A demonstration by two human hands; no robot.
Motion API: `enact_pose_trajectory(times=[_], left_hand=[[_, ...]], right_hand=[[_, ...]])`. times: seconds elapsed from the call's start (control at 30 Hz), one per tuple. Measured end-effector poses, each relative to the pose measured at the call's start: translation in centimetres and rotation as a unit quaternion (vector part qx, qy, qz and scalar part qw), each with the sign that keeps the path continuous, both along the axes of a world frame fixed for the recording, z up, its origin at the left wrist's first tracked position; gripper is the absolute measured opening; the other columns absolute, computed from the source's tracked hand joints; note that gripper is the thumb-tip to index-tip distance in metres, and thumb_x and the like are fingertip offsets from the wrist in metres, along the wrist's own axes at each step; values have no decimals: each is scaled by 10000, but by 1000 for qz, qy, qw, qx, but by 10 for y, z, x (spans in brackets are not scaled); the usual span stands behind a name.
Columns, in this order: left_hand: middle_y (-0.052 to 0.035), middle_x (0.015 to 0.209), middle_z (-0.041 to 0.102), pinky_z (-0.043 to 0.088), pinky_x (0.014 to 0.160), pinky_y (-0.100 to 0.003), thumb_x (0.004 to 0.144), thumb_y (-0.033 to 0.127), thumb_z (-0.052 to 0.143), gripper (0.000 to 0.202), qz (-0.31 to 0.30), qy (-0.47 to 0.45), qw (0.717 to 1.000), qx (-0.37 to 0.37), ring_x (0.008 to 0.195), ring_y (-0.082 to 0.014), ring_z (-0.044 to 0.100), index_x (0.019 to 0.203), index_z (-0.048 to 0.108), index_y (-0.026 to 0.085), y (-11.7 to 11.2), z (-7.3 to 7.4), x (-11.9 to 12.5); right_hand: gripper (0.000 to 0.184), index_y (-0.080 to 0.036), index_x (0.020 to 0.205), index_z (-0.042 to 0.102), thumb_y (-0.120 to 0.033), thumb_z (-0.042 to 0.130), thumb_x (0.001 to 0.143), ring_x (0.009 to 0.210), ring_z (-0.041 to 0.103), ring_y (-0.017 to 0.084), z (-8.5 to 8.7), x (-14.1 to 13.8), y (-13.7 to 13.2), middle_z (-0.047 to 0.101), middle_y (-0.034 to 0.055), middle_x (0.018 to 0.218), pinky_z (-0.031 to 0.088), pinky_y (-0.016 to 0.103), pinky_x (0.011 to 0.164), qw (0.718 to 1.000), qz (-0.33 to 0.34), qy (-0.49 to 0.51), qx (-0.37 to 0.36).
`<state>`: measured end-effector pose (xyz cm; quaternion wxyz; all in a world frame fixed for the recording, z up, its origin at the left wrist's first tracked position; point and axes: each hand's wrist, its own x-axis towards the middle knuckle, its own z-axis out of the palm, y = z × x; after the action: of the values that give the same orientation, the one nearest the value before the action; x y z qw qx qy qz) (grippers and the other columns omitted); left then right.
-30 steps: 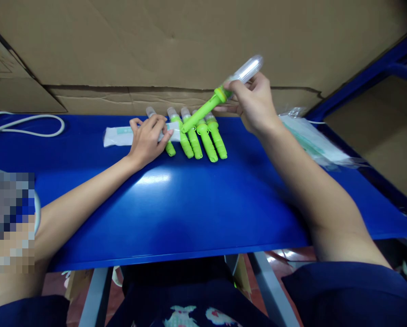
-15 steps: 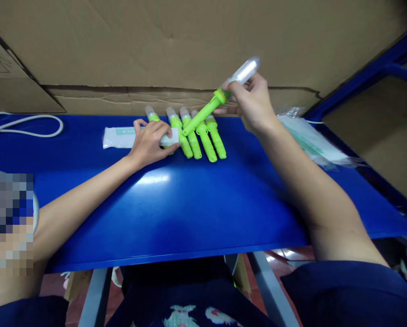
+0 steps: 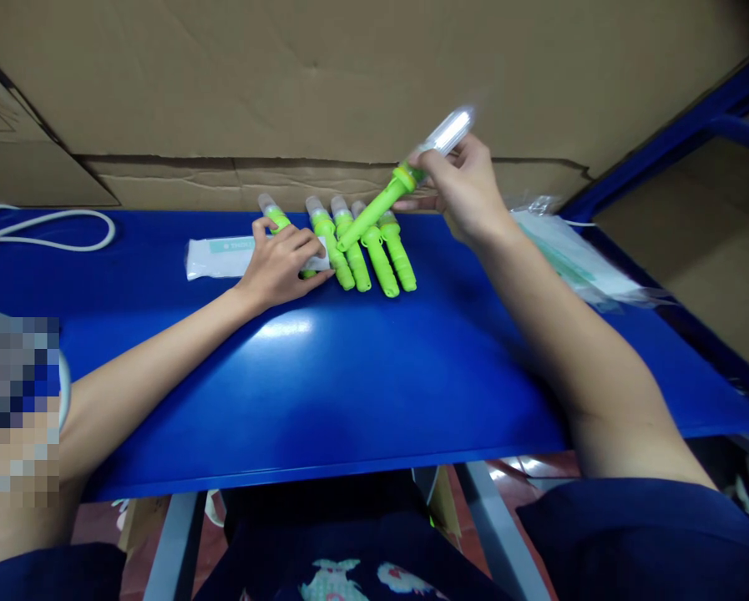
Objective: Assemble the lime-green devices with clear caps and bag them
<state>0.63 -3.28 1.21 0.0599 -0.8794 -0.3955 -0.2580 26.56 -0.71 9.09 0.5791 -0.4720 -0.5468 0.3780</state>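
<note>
Above the blue table (image 3: 374, 384), I had the right hand (image 3: 468, 179) closed around the clear end of the held tube (image 3: 374, 210), its green end slanting down leftward over the four tubes (image 3: 382, 265). Whether it touched them I could not tell. The left hand (image 3: 279, 265) lay with bent fingers over the packet (image 3: 215, 260) and the left tube (image 3: 276, 215); which of these it gripped, if either, was hidden from me. I judged the step in hand to be sorting out packet and left tube, with the held tube up out of the way. The next move seemed to call for a sure left-hand hold without nudging the row. Compared with half a second earlier, the left tube's clear end had shifted slightly leftward, less of the packet's right end showed, and the right hand had barely moved.
</note>
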Motion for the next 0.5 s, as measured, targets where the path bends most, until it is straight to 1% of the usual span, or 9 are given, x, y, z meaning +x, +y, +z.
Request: enact_pose_trajectory(times=[0.07, 0.13, 0.23, 0.33, 0.4, 0.5], left_hand=[[-77, 1065, 774, 338, 1030, -630, 977, 503, 549, 324, -5, -18, 1000, 6, 1031, -324, 674, 990, 721, 229, 0, -1, 0], [-70, 1039, 776, 334, 1045, -623, 995, 451, 523, 302, -15, -37, 999, 11, 998, -309, 684, 976, 728, 231, 1, -2, 0], [-49, 1010, 784, 353, 1034, -588, 1015, 379, 475, 296, -17, -60, 998, 10, 945, -271, 700, 909, 710, 233, 2, -3, -1], [-44, 984, 790, 391, 990, -532, 1028, 388, 457, 309, 0, -101, 995, 3, 920, -245, 708, 877, 672, 226, 5, -4, -2], [-46, 990, 789, 415, 962, -492, 1036, 407, 453, 311, 8, -125, 992, 2, 939, -240, 711, 888, 660, 228, 7, -5, -4], [-52, 1039, 783, 431, 957, -459, 1051, 409, 447, 295, 22, -137, 990, 11, 1010, -244, 712, 933, 651, 232, 8, -4, -5]], right_hand=[[285, -253, 922, 508, -225, 746, 767, 922, 693, 217, 0, 1, -1, 643, -6, 917, 674, 412, 797, 1000, -2, -3, 2], [322, -279, 923, 515, -295, 787, 752, 977, 690, 236, -1, 2, -1, 665, -6, 962, 676, 436, 840, 1000, 7, -11, 1], [378, -311, 921, 516, -387, 834, 730, 1050, 680, 245, -2, 4, -1, 679, -14, 1012, 671, 439, 893, 1000, 16, -23, 0], [409, -287, 920, 506, -370, 841, 701, 1042, 681, 248, -3, 4, 2, 673, -4, 989, 671, 449, 880, 1000, 6, -18, 0], [404, -283, 916, 503, -378, 836, 708, 1043, 682, 252, -5, 3, 3, 683, -3, 984, 672, 460, 877, 1000, 14, -12, 1], [370, -303, 909, 526, -424, 833, 744, 1072, 677, 238, -8, 0, 1, 712, -21, 1004, 666, 456, 923, 998, 58, -2, -7]])
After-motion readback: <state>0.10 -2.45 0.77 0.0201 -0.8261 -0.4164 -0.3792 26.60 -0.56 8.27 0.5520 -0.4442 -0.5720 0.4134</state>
